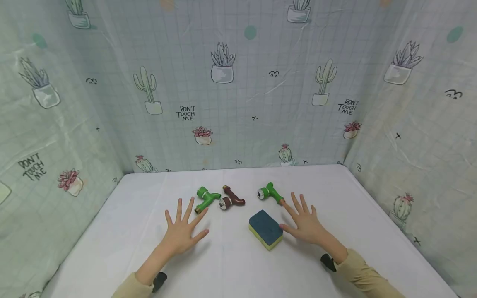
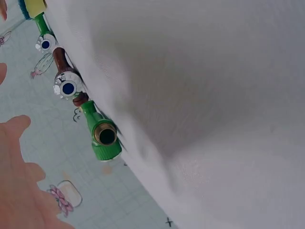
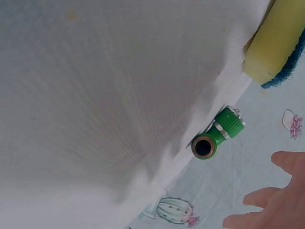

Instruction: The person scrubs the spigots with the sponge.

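Note:
My left hand (image 1: 179, 236) hovers over the table with fingers spread, nearest to a green tap (image 1: 206, 199) with a brass threaded end. Fingers likewise spread, my right hand (image 1: 307, 225) is between a second green tap (image 1: 270, 192) and a sponge (image 1: 266, 229); neither hand holds anything. The sponge has a dark blue scouring top over a yellow body. A brown tap (image 1: 231, 198) lies between the two green ones. In the left wrist view the three taps line up beside the left fingers (image 2: 33, 171). The right wrist view shows one green tap (image 3: 217, 133) and the sponge (image 3: 276, 45).
A white table (image 1: 223, 269) fills the lower view. Cloth printed with cacti (image 1: 238, 103) hangs along its back and both sides. Dark straps or devices (image 1: 328, 262) sit at the wrists, below beige sleeves (image 1: 367, 275).

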A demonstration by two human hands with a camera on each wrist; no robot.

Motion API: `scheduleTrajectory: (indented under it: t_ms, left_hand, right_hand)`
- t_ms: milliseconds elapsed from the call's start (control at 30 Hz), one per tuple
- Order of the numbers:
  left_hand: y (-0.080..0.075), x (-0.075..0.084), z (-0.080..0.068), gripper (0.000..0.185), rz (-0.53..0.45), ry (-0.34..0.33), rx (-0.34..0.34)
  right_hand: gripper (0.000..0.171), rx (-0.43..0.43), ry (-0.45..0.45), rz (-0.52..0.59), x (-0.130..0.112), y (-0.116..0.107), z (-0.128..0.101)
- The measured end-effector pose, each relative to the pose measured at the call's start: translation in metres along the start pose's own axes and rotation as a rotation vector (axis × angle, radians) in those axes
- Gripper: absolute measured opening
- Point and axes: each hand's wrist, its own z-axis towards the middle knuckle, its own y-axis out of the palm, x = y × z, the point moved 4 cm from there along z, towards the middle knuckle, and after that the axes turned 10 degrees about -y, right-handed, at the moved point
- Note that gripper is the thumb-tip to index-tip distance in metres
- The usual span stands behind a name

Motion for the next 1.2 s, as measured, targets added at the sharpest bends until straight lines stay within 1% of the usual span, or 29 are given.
scheduleTrajectory:
  t_ms: [167, 267, 400, 500, 567, 767, 900, 967, 1100, 1200]
  left_hand:
    - [0.001, -0.003, 0.003, 0.064, 0.021, 0.041, 0.026]
    - [0.0, -0.006, 0.005, 0.064, 0.02, 0.051, 0.009]
    - [-0.002, -0.009, 0.01, 0.065, 0.013, 0.056, -0.035]
    - [-0.002, -0.011, 0.012, 0.065, 0.004, 0.064, -0.054]
    - [-0.003, -0.012, 0.014, 0.064, -0.002, 0.076, -0.054]
    - [-0.006, -0.012, 0.019, 0.062, 0.006, 0.138, -0.028]
    - [-0.006, -0.013, 0.024, 0.059, -0.008, 0.172, -0.013]
    - [-0.006, -0.013, 0.026, 0.057, -0.015, 0.195, 0.014]
    - [-0.007, -0.012, 0.028, 0.052, -0.03, 0.261, 0.091]
    - [-0.007, -0.012, 0.029, 0.05, -0.04, 0.296, 0.121]
  right_hand:
    - [0.074, -0.005, -0.036, -0.009, -0.006, -0.004, 0.002]
    - [0.073, -0.008, -0.07, -0.023, -0.009, -0.006, 0.004]
    - [0.072, -0.015, -0.112, -0.025, -0.015, -0.008, 0.006]
    - [0.073, -0.031, -0.126, -0.01, -0.021, -0.009, 0.008]
    - [0.073, -0.04, -0.134, 0.001, -0.025, -0.009, 0.01]
    - [0.073, -0.042, -0.182, -0.008, -0.037, -0.007, 0.016]
    - [0.073, -0.067, -0.191, 0.009, -0.043, -0.004, 0.019]
    - [0.072, -0.077, -0.193, 0.019, -0.045, -0.002, 0.021]
    - [0.072, -0.094, -0.196, 0.033, -0.051, 0.0, 0.025]
    - [0.072, -0.104, -0.204, 0.021, -0.056, 0.003, 0.028]
